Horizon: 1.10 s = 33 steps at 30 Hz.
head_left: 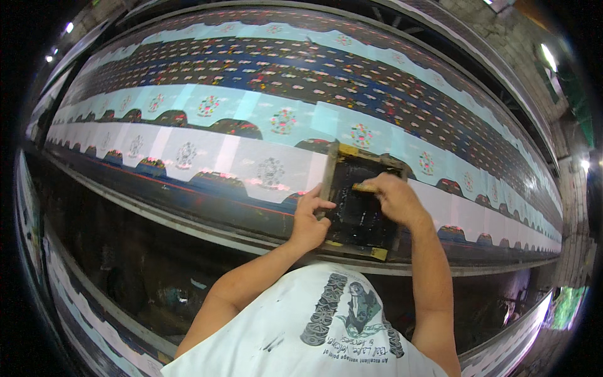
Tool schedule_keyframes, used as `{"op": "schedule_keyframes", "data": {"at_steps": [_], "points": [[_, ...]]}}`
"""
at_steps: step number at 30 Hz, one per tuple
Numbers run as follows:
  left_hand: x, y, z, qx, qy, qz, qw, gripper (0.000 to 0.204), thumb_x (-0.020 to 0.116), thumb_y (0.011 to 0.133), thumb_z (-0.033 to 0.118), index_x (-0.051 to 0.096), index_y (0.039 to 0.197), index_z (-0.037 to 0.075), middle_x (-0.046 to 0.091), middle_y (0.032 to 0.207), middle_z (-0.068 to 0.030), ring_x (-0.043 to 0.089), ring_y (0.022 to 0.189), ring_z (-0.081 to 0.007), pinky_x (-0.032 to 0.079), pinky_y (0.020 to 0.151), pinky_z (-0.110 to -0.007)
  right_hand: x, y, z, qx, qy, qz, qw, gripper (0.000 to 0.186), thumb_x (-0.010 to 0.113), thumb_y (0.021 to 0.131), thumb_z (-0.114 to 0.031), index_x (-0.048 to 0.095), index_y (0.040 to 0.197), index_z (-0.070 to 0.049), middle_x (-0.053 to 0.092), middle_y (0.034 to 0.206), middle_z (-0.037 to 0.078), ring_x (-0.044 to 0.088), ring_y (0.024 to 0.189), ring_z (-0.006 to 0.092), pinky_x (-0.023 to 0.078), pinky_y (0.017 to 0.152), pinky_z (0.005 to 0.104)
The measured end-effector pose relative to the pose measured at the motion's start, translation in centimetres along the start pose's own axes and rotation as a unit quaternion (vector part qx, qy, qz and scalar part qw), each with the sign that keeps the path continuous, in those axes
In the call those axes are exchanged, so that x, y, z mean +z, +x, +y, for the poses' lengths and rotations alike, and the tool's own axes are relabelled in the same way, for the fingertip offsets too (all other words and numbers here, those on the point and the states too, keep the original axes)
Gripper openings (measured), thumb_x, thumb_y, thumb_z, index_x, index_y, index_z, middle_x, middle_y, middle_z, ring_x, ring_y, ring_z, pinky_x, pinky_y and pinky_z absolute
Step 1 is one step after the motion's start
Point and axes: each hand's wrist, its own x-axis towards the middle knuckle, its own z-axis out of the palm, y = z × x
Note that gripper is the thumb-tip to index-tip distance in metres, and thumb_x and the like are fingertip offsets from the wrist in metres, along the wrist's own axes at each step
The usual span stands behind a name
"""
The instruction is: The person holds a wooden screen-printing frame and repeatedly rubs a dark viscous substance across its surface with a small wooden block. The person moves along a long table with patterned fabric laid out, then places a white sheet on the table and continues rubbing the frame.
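A dark screen-printing frame [363, 237] with yellowish patches at its corners lies over the row of white fabric pieces, in front of me. My left hand [309, 221] holds the frame's left side, its fingers bent over the edge. Inside the frame, my right hand [396, 196] is closed around a small squeegee [364, 187] with a yellowish edge, up in the frame's far half. Black ink covers the mesh. Left of the frame, a white fabric piece [271, 173] carries a grey-black print. Fabric under the frame is hidden.
A row of pale blue fabric pieces [239, 107] with colourful prints runs behind the white row. The long printing table [264, 217] has a raised front edge, and dark strips with small marks cover its middle. Other tables with fabric [81, 314] stand at lower left and lower right.
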Motion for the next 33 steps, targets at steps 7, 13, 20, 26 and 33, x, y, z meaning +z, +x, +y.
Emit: {"op": "schedule_keyframes", "data": {"at_steps": [7,13,20,26,33], "points": [[-0.2,-0.2,0.9,-0.006,-0.001,-0.006,1.000,0.039,0.069,0.076,-0.014,0.081,0.106,0.008,0.050,0.169,-0.0219,0.048,0.149,-0.0425,0.042,0.124,-0.047,2.1,2.3,1.4,0.055,-0.028,0.067,0.996,0.041,0.065,0.095,0.005,0.080,0.130,-0.009,0.075,0.115,0.016,0.069,0.113,0.0412,0.055,0.101,0.0505],[-0.1,-0.1,1.0,0.013,0.023,-0.005,1.000,0.040,0.071,0.078,-0.012,0.081,0.111,0.009,0.050,0.169,-0.0229,0.048,0.150,-0.0426,0.041,0.125,-0.050,5.0,-3.4,-2.7,0.012,-0.054,0.058,0.997,0.045,0.065,0.090,0.008,0.077,0.130,-0.007,0.073,0.114,0.015,0.067,0.111,0.0400,0.051,0.097,0.0508],[-3.1,0.0,4.2,0.131,0.015,0.017,0.991,0.040,0.071,0.080,-0.005,0.078,0.117,0.009,0.064,0.154,-0.0211,0.060,0.141,-0.0395,0.045,0.121,-0.049,7.6,-9.1,-7.9,0.007,-0.051,0.051,0.997,0.048,0.072,0.088,0.000,0.075,0.136,-0.004,0.073,0.121,0.018,0.067,0.117,0.0405,0.051,0.103,0.0519],[-6.3,-1.6,13.9,0.458,0.260,-0.482,0.700,0.013,0.076,0.084,0.018,0.080,0.086,0.006,0.078,0.094,-0.0141,0.076,0.089,-0.0378,0.060,0.080,-0.053,3.7,-11.4,-7.5,-0.007,0.039,0.019,0.999,0.045,0.083,0.087,-0.008,0.076,0.131,-0.001,0.073,0.136,0.019,0.066,0.129,0.0406,0.051,0.114,0.0510],[2.4,-10.0,17.4,0.660,0.546,-0.490,0.161,0.037,0.071,0.098,0.033,0.083,0.112,0.001,0.080,0.124,-0.0193,0.076,0.106,-0.0363,0.059,0.089,-0.061,-19.4,-9.6,-13.2,-0.082,-0.163,0.224,0.957,0.073,0.057,0.111,-0.066,0.074,0.138,0.000,0.069,0.148,0.023,0.062,0.143,0.0423,0.043,0.123,0.0558]]}}
